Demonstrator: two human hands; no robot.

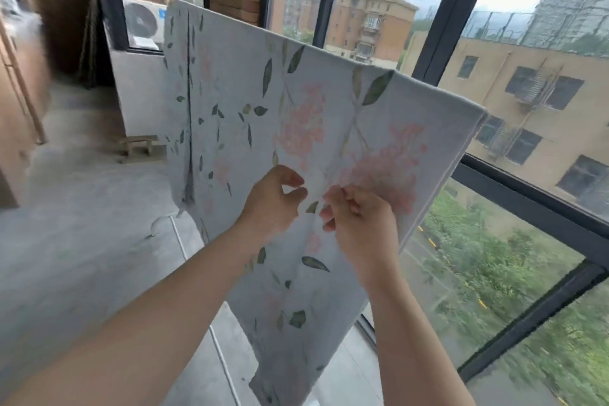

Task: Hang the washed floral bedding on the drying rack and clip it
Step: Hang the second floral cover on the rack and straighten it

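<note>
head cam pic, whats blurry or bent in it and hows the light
Head view: soft, even daylight through the window frame, no glare or hard shadows; wide-angle bending curves the frame bars; motion smear on the left edge and lower right greenery; floral bedding and both hands, left and right, only slightly soft.

One floral bedding sheet, two hands: a left hand and a right hand, one air-conditioner unit, one small wooden stool.

Two bare forearms, left hand, right hand (no sleeves, no rings)
</note>
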